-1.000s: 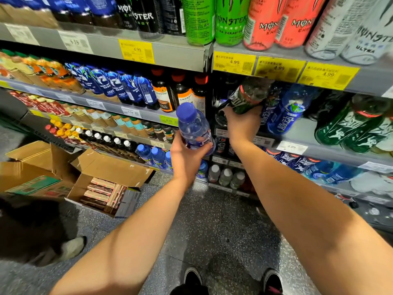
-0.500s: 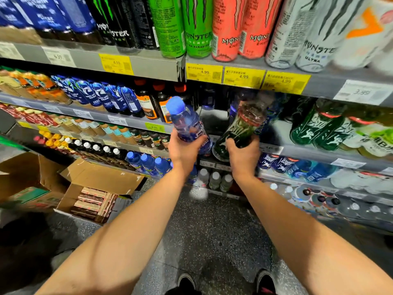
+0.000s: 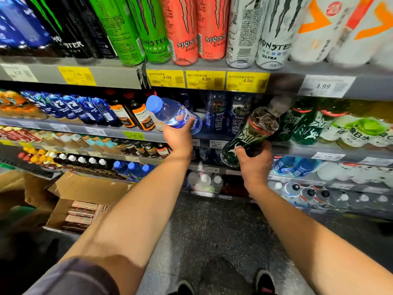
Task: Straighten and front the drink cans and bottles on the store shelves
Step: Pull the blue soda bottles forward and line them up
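My left hand (image 3: pixel 179 137) grips a clear blue bottle (image 3: pixel 170 114) with a blue cap, tilted to the left in front of the second shelf (image 3: pixel 110 131). My right hand (image 3: pixel 255 165) grips the lower half of a dark green bottle (image 3: pixel 253 130) with a red band, tilted with its pale cap toward the upper right, off the shelf. Behind them stand dark blue bottles (image 3: pixel 215 116) on the shelf. More green bottles (image 3: pixel 302 124) stand to the right. Tall energy drink cans (image 3: pixel 180 30) line the top shelf.
Yellow price tags (image 3: pixel 205 79) run along the top shelf edge. Lower shelves hold rows of small bottles (image 3: pixel 131 169). An open cardboard box (image 3: pixel 85 201) with packs inside sits on the floor at the left. My shoes (image 3: pixel 264 282) show at the bottom on the speckled floor.
The view has shifted right and up. My right hand has drawn the green bottle out from the shelf and lowered it. My left hand has kept hold of the blue bottle.
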